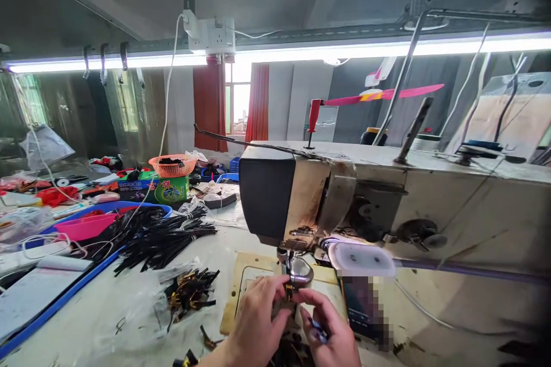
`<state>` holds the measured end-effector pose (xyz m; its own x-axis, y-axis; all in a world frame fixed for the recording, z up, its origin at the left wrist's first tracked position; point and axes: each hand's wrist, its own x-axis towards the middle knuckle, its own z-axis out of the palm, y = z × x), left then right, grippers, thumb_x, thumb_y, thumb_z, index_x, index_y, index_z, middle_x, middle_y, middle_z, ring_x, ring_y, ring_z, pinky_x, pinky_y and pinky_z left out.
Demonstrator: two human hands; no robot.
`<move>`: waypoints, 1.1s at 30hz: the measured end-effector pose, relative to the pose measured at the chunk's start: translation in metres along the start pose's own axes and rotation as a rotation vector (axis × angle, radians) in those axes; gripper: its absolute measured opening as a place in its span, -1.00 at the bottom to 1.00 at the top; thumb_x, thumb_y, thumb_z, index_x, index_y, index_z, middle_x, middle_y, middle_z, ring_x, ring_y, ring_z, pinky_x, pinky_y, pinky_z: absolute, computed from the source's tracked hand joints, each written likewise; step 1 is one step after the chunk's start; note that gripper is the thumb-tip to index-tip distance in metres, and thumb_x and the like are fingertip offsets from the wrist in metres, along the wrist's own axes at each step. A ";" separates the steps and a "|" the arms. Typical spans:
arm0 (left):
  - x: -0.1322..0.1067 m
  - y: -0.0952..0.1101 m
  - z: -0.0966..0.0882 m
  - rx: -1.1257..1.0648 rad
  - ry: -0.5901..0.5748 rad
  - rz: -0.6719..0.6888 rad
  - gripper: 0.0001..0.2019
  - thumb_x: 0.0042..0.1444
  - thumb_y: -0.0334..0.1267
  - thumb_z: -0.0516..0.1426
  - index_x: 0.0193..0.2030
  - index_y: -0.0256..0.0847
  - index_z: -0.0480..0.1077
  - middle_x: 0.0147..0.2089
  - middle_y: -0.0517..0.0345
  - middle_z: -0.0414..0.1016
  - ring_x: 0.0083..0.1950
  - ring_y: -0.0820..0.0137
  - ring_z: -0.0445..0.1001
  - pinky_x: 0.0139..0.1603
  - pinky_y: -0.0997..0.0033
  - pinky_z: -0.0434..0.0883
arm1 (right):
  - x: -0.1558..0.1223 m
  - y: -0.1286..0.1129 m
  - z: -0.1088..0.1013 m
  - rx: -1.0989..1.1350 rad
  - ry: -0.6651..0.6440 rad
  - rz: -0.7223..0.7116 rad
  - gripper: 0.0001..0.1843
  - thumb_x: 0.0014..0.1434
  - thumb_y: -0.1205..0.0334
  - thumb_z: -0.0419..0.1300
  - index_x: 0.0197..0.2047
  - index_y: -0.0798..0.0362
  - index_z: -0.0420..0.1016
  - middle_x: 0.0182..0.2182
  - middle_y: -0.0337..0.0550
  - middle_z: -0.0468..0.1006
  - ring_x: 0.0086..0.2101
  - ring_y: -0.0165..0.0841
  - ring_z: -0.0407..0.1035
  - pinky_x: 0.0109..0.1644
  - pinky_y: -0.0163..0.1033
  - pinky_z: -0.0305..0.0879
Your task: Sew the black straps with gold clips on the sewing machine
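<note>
Under the sewing machine (387, 195) needle, left hand (258, 315) and right hand (331, 332) meet, fingers pinched narrow on a small dark strap (287, 305) over the bench (107, 321); black strips (163, 238) lie well apart.

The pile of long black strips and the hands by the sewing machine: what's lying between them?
In the head view, a small heap of short black-and-gold pieces lies on the table between the long black strips and the left hand.

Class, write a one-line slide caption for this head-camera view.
Both hands, left and right, hold a small dark piece under the sewing machine presser foot.
</note>
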<state>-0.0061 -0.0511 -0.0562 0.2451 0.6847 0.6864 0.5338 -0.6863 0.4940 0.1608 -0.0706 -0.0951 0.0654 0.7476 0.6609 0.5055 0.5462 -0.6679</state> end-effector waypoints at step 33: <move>0.031 0.000 0.012 -0.170 0.255 0.173 -0.67 -0.01 -0.63 0.10 -0.25 -0.18 0.56 -0.38 0.10 0.60 -0.32 0.30 0.52 -0.29 0.37 0.47 | 0.044 -0.011 -0.025 -0.442 0.021 -0.804 -0.65 0.38 0.43 -0.09 0.01 0.11 0.49 -0.23 0.08 0.62 -0.31 -0.28 0.49 -0.30 -0.22 0.40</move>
<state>0.0111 -0.0272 -0.0416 0.0989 0.4861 0.8683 0.3545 -0.8325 0.4257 0.1798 -0.0530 -0.0503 -0.4355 0.1954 0.8787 0.6881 0.7017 0.1850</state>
